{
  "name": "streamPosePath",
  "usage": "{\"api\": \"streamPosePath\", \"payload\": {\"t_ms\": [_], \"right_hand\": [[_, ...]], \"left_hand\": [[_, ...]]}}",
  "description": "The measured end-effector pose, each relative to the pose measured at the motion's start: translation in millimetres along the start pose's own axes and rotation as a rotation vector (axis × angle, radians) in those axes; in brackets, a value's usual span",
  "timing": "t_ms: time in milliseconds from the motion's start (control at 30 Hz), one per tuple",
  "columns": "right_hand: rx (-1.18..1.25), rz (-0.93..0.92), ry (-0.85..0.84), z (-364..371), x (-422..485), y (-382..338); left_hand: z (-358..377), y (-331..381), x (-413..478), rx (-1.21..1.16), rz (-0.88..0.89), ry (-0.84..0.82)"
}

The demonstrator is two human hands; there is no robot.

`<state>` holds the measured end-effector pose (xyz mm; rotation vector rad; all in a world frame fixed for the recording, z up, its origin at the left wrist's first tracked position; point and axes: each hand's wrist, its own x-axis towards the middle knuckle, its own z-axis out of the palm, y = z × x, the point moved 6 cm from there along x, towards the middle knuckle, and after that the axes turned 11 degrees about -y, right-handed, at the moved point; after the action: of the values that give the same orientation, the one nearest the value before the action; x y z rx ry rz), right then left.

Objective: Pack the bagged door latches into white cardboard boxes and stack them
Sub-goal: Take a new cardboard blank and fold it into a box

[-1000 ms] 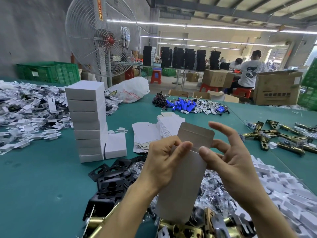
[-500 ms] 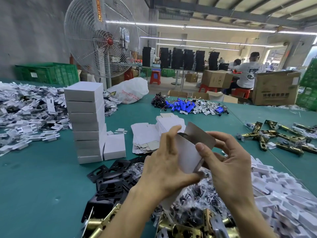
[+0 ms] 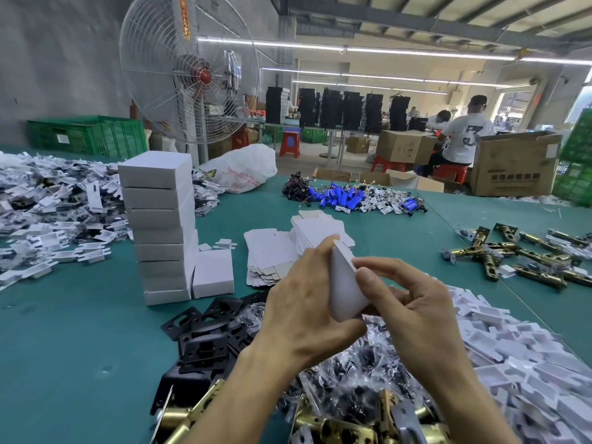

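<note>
Head view: a half-formed white cardboard box (image 3: 344, 290) is held above the counter (image 3: 64, 347), the left hand (image 3: 304, 302) wrapped round its left side and the right hand (image 3: 413, 302) pinching its upper right edge between thumb and forefinger, directly over the heap of bagged door latches (image 3: 362, 373). Finished boxes stand in a tall stack (image 3: 160, 225) to the left, with flat blanks (image 3: 269, 254) just beyond the hands. Likely faults from here: a flap creased off its score line if the pinch is uneven, so the box closes crooked, or the stack toppling should a lopsided box be set on top.
</note>
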<state>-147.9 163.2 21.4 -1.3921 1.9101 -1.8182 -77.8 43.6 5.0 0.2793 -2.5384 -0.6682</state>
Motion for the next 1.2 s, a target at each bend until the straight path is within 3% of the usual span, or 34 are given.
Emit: {"api": "streamPosePath", "payload": {"t_ms": [367,667,1033,1200], "right_hand": [[0.121,0.046,0.041,-9.4,0.6,2.2],[0.083,0.067,0.108,-12.7,-1.3,-0.7],[0.019,0.004,-0.181,0.8,1.1,-13.4],[-0.048,0.001,-0.202,0.9,1.3,-11.6]], "left_hand": [[-5.0,6.9,-1.7,0.072,0.012,0.016],[-4.6,8.3,-0.9,0.143,0.034,0.019],[-9.8,3.8,-3.8,-0.049,0.019,0.073],[-10.3,6.0,-4.6,-0.031,0.08,0.088]]}}
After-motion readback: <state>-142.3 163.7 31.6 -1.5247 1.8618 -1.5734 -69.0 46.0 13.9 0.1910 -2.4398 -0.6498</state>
